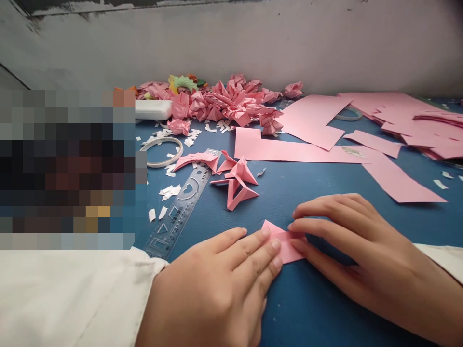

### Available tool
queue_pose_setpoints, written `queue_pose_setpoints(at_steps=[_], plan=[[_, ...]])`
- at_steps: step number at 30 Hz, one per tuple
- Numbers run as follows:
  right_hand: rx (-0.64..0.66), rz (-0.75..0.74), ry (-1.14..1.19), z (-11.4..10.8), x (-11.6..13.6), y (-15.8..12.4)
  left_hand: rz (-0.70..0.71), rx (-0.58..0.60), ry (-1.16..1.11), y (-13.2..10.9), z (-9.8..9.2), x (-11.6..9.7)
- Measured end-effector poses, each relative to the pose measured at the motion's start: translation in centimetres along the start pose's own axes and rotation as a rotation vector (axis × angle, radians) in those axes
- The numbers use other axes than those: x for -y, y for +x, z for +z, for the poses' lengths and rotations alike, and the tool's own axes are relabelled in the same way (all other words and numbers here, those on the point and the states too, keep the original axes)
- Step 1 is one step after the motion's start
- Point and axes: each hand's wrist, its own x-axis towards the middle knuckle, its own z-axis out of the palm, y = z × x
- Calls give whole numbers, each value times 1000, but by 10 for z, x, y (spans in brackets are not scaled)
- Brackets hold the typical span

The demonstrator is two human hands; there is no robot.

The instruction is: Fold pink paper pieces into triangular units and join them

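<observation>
A small folded piece of pink paper (pixel 289 250) lies on the blue table, with a pointed corner at its upper left. My left hand (pixel 220 279) rests flat with outstretched fingers, their tips pressing on the paper's left part. At the right end, the thumb and fingers of my right hand (pixel 347 241) close on the paper's edge. Beyond my hands sit several folded pink paper pieces (pixel 240 171) with sharp points. A clear plastic stencil ruler (pixel 181 207) lies to their left, partly under one folded piece.
Crumpled and folded pink paper (pixel 231 101) is heaped at the wall. Pink sheets (pixel 408 120) and cut strips (pixel 300 150) spread across the right. Tape rolls (pixel 180 156), white scraps (pixel 170 192) and a white box (pixel 154 110) lie at left. A pixelated area hides the far left.
</observation>
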Motion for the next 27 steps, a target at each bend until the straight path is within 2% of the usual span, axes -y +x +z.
queue_pose_setpoints(at_steps=[4, 6, 13, 18, 24, 27], plan=[[30, -172, 48, -6, 5, 1, 27, 7, -31, 2, -2, 7], [29, -210, 39, -8, 8, 2, 32, 17, -45, 2, -3, 9], [29, -239, 39, -7, 14, 3, 42, 28, -34, 2, -5, 7], [8, -195, 50, -7, 16, 3, 52, -3, -20, 3, -8, 5], [13, -197, 18, -7, 16, -1, -14, -114, 26, -2, -7, -5], [8, -222, -45, -7, 14, 0, -12, -126, 47, 0, -3, -7]])
